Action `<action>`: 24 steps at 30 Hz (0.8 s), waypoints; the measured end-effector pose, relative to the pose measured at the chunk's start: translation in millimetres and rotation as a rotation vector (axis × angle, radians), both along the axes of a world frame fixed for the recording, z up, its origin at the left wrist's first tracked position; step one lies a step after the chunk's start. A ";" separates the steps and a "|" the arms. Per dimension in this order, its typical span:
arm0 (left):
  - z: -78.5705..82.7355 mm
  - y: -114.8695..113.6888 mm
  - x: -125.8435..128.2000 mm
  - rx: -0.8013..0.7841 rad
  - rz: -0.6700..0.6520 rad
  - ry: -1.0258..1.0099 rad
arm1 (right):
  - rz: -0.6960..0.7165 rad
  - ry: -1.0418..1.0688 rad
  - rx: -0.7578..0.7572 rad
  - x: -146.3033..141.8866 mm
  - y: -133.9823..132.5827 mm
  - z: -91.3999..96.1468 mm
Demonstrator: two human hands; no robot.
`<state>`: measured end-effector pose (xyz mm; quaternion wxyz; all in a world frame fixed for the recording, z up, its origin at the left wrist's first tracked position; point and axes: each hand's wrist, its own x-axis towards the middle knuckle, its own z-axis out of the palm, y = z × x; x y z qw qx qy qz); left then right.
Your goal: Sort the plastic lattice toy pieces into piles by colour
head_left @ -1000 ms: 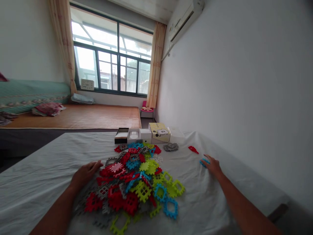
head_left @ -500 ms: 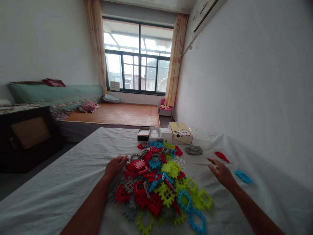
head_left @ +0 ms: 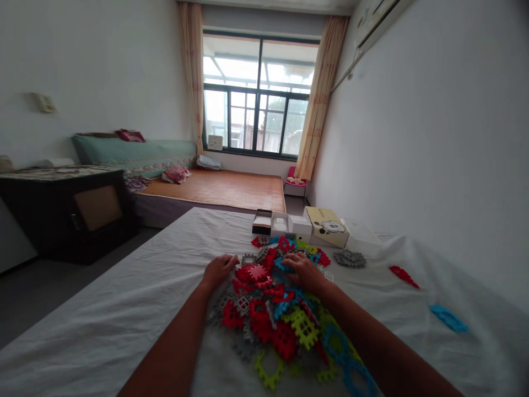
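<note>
A heap of flat interlocking plastic pieces with toothed edges, in red, blue, lime green and grey, lies on the grey-white cloth. At its left edge rests my left hand, fingers loosely extended toward a grey piece, with nothing visible in it. My right hand reaches over the upper part of the heap. Its fingers are apart and bent down over a blue piece; no grip shows. Left of that hand is a red piece. My right forearm covers part of the green and blue pieces at lower right.
Grey pieces form a separate pile on the right. A red piece and a blue piece lie farther right. Small boxes, a yellow cartoon box and a clear container stand at the back. A wall rises on the right.
My right hand has moved left from the bare cloth onto the heap. My left hand remains by the heap's left edge. The view has turned somewhat left.
</note>
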<state>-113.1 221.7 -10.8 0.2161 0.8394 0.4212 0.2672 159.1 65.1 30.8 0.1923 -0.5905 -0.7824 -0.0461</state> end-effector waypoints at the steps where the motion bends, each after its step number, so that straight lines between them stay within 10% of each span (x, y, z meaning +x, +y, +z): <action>1: -0.2 0.5 0.1 0.002 0.000 0.002 | -0.019 0.065 0.030 4.2 -0.7 -0.5; 9: 1.0 2.1 0.8 0.000 -0.012 -0.004 | -0.189 0.693 -0.050 22.1 -27.3 2.5; 24: -0.1 4.3 -0.2 -0.031 -0.018 -0.026 | -0.330 0.952 -0.044 51.9 -82.9 2.5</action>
